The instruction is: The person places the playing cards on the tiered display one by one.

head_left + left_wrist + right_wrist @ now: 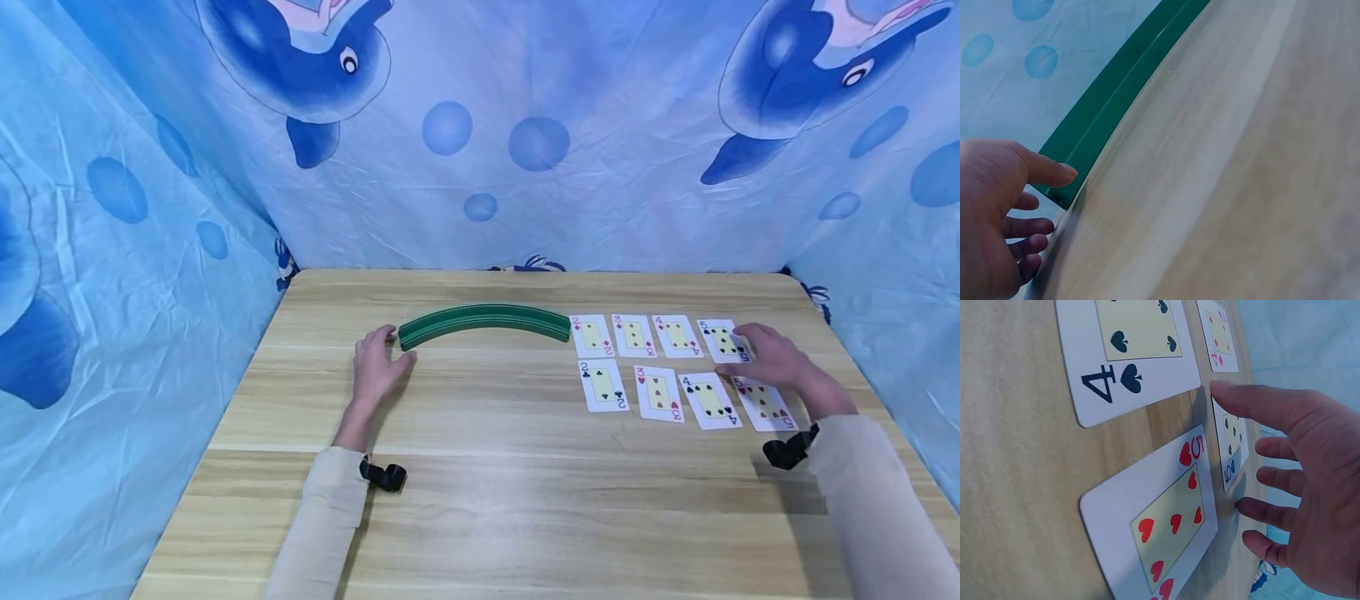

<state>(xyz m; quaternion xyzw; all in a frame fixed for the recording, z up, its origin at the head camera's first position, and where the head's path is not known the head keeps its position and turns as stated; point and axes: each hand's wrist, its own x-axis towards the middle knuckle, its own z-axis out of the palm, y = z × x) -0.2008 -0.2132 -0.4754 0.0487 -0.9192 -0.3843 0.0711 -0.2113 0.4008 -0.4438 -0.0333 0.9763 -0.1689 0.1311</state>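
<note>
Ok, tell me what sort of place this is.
Likely a small booth set up for tabletop work: blue cloth walls printed with cartoon sea animals close in three sides of a wooden table, which bears playing cards and a curved green rack.

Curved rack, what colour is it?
The curved rack is green, shown best in the head view.

Playing cards (636,328) going right from the green rack (483,317) read 2 of diamonds (590,337), 3 of diamonds (633,337), 4 of diamonds (677,337), then a black 5 (722,340) — can't call the suit. Nearer row, also right of the rack — 2 of clubs (603,385), 3 of hearts (659,393), 4 of spades (710,401), 5 of hearts (1169,522).
</note>
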